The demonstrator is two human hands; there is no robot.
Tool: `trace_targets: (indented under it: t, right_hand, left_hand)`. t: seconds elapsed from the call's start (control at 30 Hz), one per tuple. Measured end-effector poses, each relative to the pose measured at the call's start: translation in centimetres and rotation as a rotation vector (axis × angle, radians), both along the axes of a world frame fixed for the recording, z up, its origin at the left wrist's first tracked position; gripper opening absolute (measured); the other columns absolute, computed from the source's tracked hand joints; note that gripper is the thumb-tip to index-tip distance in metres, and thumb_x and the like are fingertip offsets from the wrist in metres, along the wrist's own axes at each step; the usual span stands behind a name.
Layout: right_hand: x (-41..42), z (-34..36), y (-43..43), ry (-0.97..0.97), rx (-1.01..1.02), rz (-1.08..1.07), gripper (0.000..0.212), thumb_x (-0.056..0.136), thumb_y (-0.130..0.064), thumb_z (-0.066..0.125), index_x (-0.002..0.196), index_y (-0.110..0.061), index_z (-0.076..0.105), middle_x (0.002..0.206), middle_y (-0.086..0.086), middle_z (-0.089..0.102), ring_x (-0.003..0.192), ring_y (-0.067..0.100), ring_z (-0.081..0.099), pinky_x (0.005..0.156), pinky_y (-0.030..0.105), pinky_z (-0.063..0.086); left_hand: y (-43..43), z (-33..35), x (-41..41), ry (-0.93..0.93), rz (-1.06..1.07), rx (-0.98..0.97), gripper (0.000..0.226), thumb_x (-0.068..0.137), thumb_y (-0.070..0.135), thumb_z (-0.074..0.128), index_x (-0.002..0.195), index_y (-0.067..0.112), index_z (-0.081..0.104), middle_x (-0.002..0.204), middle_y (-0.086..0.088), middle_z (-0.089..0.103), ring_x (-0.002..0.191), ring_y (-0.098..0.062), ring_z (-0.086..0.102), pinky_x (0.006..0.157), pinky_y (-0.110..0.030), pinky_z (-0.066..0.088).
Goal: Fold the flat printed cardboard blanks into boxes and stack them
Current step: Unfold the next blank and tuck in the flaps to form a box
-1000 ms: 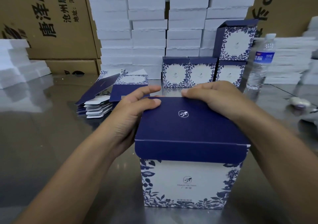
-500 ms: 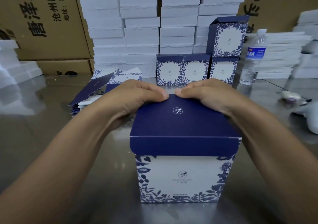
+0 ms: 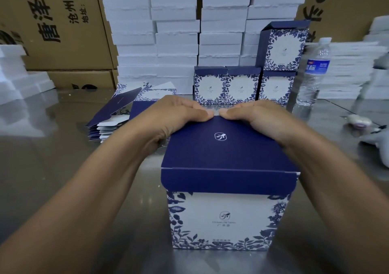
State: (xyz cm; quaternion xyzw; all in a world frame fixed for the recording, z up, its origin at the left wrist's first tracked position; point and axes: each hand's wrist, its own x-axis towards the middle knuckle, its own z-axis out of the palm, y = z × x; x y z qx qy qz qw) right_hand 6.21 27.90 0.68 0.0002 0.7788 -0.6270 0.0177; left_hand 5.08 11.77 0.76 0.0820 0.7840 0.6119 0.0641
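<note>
- While the navy-and-white printed cardboard box [image 3: 227, 217] stands upright on the shiny metal table [image 3: 63, 168], close in front of the person, both hands sit at the far edge of its dark blue lid [image 3: 221, 154].
- The left hand [image 3: 174, 116] has its fingers bent and held together, curled down over the lid's far rim.
- The right hand [image 3: 259, 116] mirrors it, and the two forefingers nearly meet in the middle.
- Their fingertips drop out of sight behind that rim, so they seem to grip the back edge, though I cannot see what they press there.
- The lid lies flat, its front flap folded down over the flowered front panel.
- Behind the left wrist, a fanned pile of flat printed blanks [image 3: 117, 122] lies on the table.
- Farther back, three finished printed boxes [image 3: 227, 86] stand side by side, with a fourth box [image 3: 284, 46] on top of the rightmost.
- Just to their right stands a clear plastic water bottle [image 3: 313, 71] with a blue label.
- Stacked white cartons [image 3: 176, 38] rise behind, flanked by brown corrugated cartons [image 3: 63, 21].
</note>
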Motion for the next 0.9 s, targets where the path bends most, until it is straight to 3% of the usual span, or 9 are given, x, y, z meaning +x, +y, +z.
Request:
trace_targets:
  t: [0.23, 0.5, 0.6, 0.67, 0.9]
  right_hand:
    - [0.2, -0.2, 0.2, -0.021, -0.083, -0.043, 0.012, 0.083, -0.021, 0.07, 0.072, -0.015, 0.069, 0.053, -0.002, 0.068, 0.04, 0.009, 0.061, 0.037, 0.014, 0.042]
    - [-0.1, -0.5, 0.4, -0.015, -0.076, -0.047, 0.013, 0.081, -0.023, 0.072, 0.071, -0.015, 0.071, 0.055, -0.002, 0.068, 0.042, 0.009, 0.061, 0.041, 0.017, 0.047]
    - [-0.4, -0.9, 0.8, -0.033, -0.118, -0.061, 0.021, 0.079, -0.024, 0.071, 0.06, -0.016, 0.071, 0.058, -0.002, 0.068, 0.046, 0.011, 0.061, 0.059, 0.025, 0.051]
    - [-0.4, -1.2, 1.0, -0.053, -0.155, -0.041, 0.016, 0.079, -0.026, 0.071, 0.067, -0.016, 0.071, 0.064, 0.0, 0.069, 0.056, 0.014, 0.061, 0.071, 0.033, 0.049]
    - [-0.4, -1.3, 1.1, -0.064, -0.17, -0.032, 0.016, 0.08, -0.03, 0.071, 0.073, -0.015, 0.071, 0.067, 0.002, 0.068, 0.057, 0.015, 0.061, 0.069, 0.032, 0.048]
  left_hand:
    - [-0.3, -0.3, 0.4, -0.012, 0.047, 0.04, 0.028, 0.086, 0.019, 0.066, 0.058, 0.015, 0.071, 0.056, -0.001, 0.068, 0.04, -0.009, 0.06, 0.04, -0.013, 0.044]
    - [-1.0, -1.1, 0.6, 0.095, 0.119, -0.006, 0.043, 0.089, 0.024, 0.061, 0.05, 0.017, 0.046, 0.041, 0.006, 0.046, 0.032, -0.004, 0.038, 0.036, -0.009, 0.028]
    - [-0.9, -1.4, 0.5, 0.1, 0.139, 0.02, 0.036, 0.088, 0.025, 0.062, 0.056, 0.015, 0.049, 0.047, 0.003, 0.049, 0.037, -0.006, 0.04, 0.04, -0.012, 0.031]
    - [-0.8, -1.6, 0.6, 0.088, 0.152, 0.08, 0.029, 0.088, 0.024, 0.062, 0.064, 0.013, 0.052, 0.05, 0.001, 0.051, 0.039, -0.008, 0.043, 0.042, -0.014, 0.032]
    - [-0.3, -1.9, 1.1, 0.057, 0.216, 0.259, 0.031, 0.089, 0.022, 0.062, 0.062, 0.012, 0.049, 0.04, 0.005, 0.05, 0.03, -0.005, 0.044, 0.035, -0.007, 0.032]
